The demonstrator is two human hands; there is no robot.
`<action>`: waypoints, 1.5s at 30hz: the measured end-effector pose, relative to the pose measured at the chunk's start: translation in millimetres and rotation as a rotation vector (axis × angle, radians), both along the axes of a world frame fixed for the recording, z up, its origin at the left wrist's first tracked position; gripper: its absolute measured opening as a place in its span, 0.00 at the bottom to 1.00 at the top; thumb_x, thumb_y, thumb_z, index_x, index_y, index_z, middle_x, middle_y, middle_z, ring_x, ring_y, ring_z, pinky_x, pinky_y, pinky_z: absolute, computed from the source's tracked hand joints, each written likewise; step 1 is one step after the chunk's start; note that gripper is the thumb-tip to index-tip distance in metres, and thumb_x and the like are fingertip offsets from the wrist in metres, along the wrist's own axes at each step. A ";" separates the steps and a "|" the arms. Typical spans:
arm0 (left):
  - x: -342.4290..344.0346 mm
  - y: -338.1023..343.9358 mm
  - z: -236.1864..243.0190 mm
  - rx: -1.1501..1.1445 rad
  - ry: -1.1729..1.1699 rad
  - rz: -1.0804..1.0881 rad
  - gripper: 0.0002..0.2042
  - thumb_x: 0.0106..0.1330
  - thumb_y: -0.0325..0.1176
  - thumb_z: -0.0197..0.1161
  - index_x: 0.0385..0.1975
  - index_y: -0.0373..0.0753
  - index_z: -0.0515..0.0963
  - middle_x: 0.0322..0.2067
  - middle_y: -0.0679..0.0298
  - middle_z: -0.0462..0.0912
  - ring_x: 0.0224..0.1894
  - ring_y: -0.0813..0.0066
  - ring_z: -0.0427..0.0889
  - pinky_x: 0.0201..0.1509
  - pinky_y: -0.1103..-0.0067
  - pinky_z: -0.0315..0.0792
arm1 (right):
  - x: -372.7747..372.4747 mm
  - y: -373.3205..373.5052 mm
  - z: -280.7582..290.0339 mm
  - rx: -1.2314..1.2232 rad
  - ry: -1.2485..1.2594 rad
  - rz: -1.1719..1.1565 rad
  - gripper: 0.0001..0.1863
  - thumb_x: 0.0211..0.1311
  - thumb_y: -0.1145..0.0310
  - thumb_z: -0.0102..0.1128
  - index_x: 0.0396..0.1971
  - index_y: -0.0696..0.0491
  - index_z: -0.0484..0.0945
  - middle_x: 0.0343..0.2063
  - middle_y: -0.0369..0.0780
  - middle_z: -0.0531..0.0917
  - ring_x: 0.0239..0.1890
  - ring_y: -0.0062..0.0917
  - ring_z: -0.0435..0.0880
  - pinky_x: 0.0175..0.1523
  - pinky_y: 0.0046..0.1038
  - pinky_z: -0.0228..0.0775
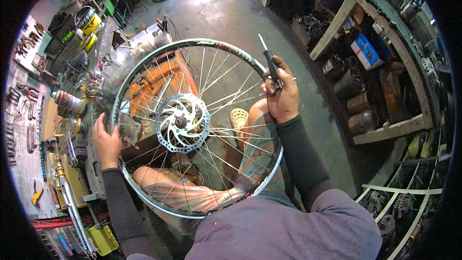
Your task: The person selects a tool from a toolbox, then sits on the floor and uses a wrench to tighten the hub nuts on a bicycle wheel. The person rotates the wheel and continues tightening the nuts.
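Observation:
A bicycle wheel (226, 45) with thin spokes and a silver disc rotor (180, 123) lies across my lap, filling the middle of the view. My left hand (107, 137) is at the wheel's left side, fingers apart and slightly bent beside the rim; whether they touch it is unclear. My right hand (281, 91) is raised at the rim's upper right, closed around a slim tool (269, 62) with a black handle and a bright metal shaft pointing up. Small metal at my fingers there is too small to name.
An orange toolbox (149, 86) sits beneath the wheel. A cluttered bench and tool board (33, 53) line the left, with cans and clamps. Wooden shelving (332, 29) holding rusty containers and parts runs along the right. A metal rack (392, 190) stands at lower right.

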State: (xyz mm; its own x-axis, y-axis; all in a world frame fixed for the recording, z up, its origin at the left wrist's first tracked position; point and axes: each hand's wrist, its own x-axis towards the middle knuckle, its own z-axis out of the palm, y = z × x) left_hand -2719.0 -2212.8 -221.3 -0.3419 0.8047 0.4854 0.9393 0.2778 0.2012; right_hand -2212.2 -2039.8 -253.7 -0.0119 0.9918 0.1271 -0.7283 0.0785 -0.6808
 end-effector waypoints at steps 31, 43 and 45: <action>-5.3 -72.9 -56.8 0.167 -1.284 0.018 0.29 0.76 0.39 0.70 0.72 0.35 0.69 0.37 0.71 0.82 0.26 0.87 0.75 0.25 0.84 0.71 | 1.2 1.8 2.2 -0.011 -0.014 0.021 0.25 0.79 0.63 0.53 0.70 0.55 0.72 0.42 0.41 0.84 0.24 0.15 0.73 0.37 0.25 0.72; -5.8 -68.2 -62.4 0.204 -1.279 -0.002 0.25 0.78 0.40 0.66 0.70 0.38 0.72 0.35 0.71 0.82 0.24 0.87 0.74 0.24 0.85 0.70 | 0.3 1.6 2.1 -0.014 0.018 0.013 0.23 0.77 0.63 0.57 0.67 0.55 0.74 0.38 0.40 0.84 0.22 0.15 0.73 0.34 0.24 0.76; -8.8 -69.5 -64.0 0.191 -1.266 -0.018 0.25 0.78 0.40 0.66 0.71 0.38 0.71 0.36 0.71 0.82 0.24 0.87 0.74 0.23 0.85 0.70 | 0.9 2.2 2.3 -0.010 0.015 0.021 0.24 0.77 0.63 0.57 0.67 0.54 0.74 0.38 0.40 0.85 0.22 0.15 0.73 0.34 0.24 0.75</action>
